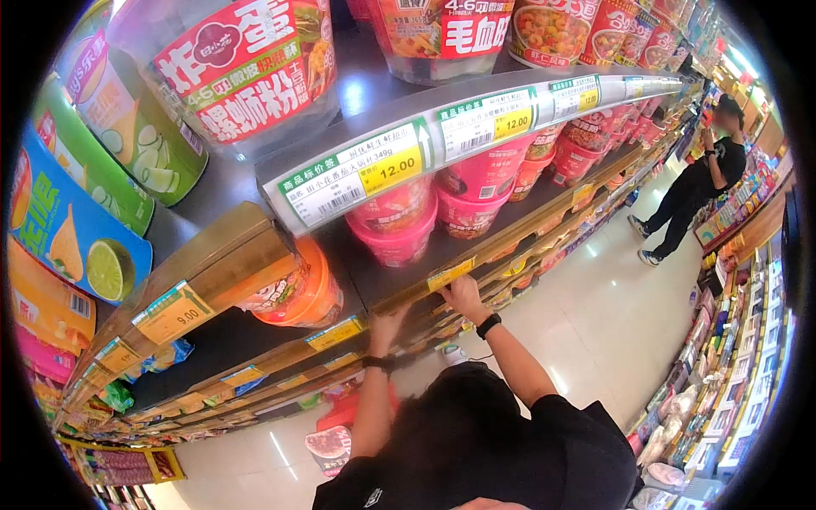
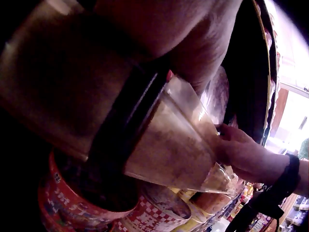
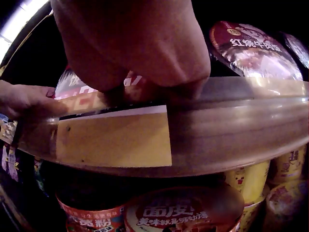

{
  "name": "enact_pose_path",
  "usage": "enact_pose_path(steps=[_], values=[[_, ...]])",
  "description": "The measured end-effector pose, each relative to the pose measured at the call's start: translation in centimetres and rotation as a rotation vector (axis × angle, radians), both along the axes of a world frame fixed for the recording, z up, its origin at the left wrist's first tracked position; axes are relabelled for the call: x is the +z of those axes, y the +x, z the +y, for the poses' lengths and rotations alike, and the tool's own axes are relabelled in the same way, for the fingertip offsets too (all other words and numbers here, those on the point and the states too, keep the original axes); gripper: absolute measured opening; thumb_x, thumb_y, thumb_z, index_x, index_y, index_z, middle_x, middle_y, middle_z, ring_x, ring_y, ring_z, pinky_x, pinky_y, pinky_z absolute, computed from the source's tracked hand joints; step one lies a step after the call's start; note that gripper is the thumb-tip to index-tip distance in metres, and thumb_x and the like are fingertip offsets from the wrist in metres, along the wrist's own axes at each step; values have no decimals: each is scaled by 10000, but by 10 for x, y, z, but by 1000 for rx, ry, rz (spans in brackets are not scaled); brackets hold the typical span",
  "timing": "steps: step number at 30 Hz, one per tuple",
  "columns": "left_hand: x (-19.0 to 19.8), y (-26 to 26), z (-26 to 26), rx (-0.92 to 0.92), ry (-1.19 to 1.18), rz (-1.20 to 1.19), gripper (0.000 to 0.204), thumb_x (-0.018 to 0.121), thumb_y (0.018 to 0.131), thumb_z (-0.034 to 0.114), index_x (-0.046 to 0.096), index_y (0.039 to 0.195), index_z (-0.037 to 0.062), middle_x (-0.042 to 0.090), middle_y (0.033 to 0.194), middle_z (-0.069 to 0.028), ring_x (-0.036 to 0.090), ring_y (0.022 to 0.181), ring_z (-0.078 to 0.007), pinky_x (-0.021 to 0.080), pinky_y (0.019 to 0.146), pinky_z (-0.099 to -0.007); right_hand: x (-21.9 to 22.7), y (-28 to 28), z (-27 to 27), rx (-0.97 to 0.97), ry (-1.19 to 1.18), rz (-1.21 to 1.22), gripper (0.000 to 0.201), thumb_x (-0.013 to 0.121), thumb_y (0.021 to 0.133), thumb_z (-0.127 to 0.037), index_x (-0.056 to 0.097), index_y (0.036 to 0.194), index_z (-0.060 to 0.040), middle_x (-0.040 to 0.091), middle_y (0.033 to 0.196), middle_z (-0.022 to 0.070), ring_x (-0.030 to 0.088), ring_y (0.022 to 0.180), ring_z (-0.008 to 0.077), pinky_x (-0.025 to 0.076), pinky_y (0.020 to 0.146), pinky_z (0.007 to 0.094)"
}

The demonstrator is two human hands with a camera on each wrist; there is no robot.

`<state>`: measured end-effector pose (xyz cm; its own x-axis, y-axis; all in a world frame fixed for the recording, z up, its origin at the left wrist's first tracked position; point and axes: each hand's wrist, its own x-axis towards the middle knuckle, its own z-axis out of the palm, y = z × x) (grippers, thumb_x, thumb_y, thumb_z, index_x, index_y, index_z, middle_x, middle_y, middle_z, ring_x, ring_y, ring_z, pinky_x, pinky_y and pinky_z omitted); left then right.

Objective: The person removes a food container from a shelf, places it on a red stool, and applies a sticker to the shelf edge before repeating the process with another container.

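Both hands reach to a lower shelf. In the head view the left hand [image 1: 388, 327] is at the shelf's front edge, fingers hidden by the boards above. Close to its right, the right hand [image 1: 463, 297] bends over the same edge beside a yellow price tag [image 1: 450, 274]. The right wrist view has the right hand [image 3: 135, 53] above the wooden shelf edge [image 3: 231, 121], in front of a red-and-white package [image 3: 72, 88]. The left hand [image 3: 29, 99] rests near that package's other end. I cannot tell whether either hand grips it.
Pink instant-noodle tubs [image 1: 395, 225] and an orange tub [image 1: 314, 289] stand on the shelf above. Higher up are large noodle bowls [image 1: 246, 68] and chip bags [image 1: 127, 110]. A red basket [image 1: 340, 416] is below the arms. Another person [image 1: 714, 170] stands in the aisle.
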<state>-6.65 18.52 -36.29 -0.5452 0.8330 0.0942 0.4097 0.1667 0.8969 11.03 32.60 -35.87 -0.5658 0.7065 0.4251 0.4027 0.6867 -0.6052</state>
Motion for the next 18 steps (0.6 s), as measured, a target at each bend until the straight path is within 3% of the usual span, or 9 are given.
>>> enact_pose_path(steps=[6, 10, 13, 16, 18], values=[[-8, -1, -1, 8, 25, -13, 439, 776, 792, 340, 661, 1044, 0, 667, 908, -78, 579, 797, -207, 471, 775, -335, -21, 0, 6, -16, 46, 7, 382, 766, 765, -247, 574, 1034, -56, 638, 870, 162, 610, 798, 382, 485, 685, 465], [15, 4, -2, -9, 4, -27, 452, 776, 792, 352, 663, 1051, -1, 672, 930, -99, 590, 823, -221, 469, 787, -335, -20, 0, 6, -36, -12, -55, 372, 769, 760, -270, 590, 1008, -57, 638, 851, 163, 608, 797, 382, 485, 689, 461], [28, 9, 0, -11, 118, -19, 454, 781, 784, 357, 668, 1046, 4, 676, 922, -104, 600, 817, -232, 471, 778, -342, -12, 1, 4, -41, -8, -65, 351, 765, 763, -280, 604, 978, -53, 637, 833, 165, 608, 797, 384, 483, 693, 466], [7, 3, 2, -18, 130, 150, 414, 783, 787, 326, 672, 1026, 6, 680, 914, -96, 612, 821, -220, 476, 767, -343, -1, 2, 1, -35, -24, -53, 347, 761, 765, -286, 607, 970, -52, 635, 823, 164, 607, 798, 387, 481, 695, 471], [8, 4, 2, -1, 70, 10, 385, 782, 792, 302, 673, 1010, 4, 684, 910, -90, 617, 818, -208, 478, 762, -339, -5, 1, 3, -41, -12, -57, 335, 759, 764, -284, 613, 955, -51, 633, 809, 164, 606, 791, 388, 480, 695, 474]])
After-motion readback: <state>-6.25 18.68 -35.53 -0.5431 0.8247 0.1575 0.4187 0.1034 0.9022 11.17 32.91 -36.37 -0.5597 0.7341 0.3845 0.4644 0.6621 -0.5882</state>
